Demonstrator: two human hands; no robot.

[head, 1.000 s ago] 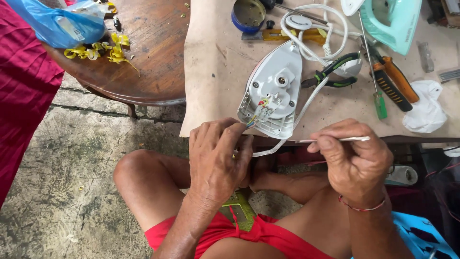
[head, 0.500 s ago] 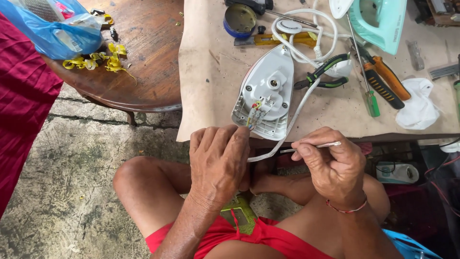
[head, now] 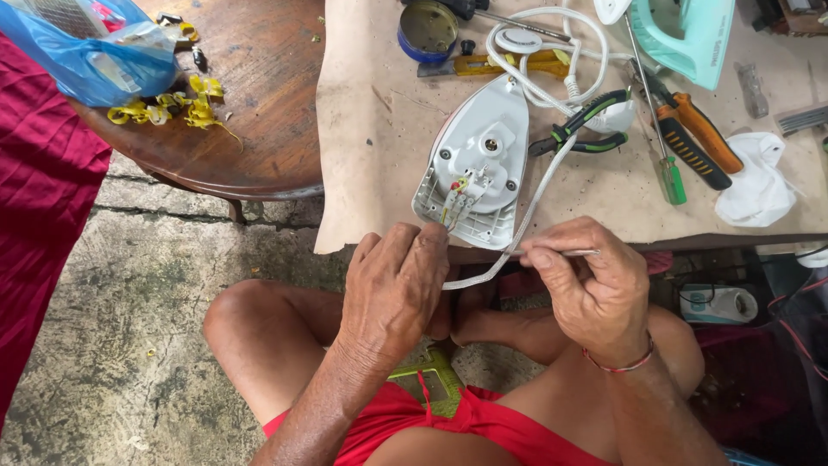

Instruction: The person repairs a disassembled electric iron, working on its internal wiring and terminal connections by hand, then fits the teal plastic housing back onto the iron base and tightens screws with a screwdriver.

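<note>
An opened white clothes iron body (head: 479,164) lies upside down on the beige worktop (head: 371,129), its wires and terminals showing at the near end. My left hand (head: 397,285) pinches the coloured wires (head: 447,216) at that end. My right hand (head: 595,289) is closed on a thin metal tool (head: 573,253) pointing left, level with the white power cord (head: 517,233) that loops down off the table edge between both hands.
Green-handled pliers (head: 586,125), orange and green screwdrivers (head: 690,147), a white rag (head: 759,190), a round tin (head: 429,30) and a mint-green iron (head: 681,34) lie on the worktop. A round wooden table (head: 259,112) holds a blue bag (head: 95,56) and yellow scraps.
The view has shifted a little, and both hands have stayed at the iron's near end. My left hand's fingers have closed in on the wires.
</note>
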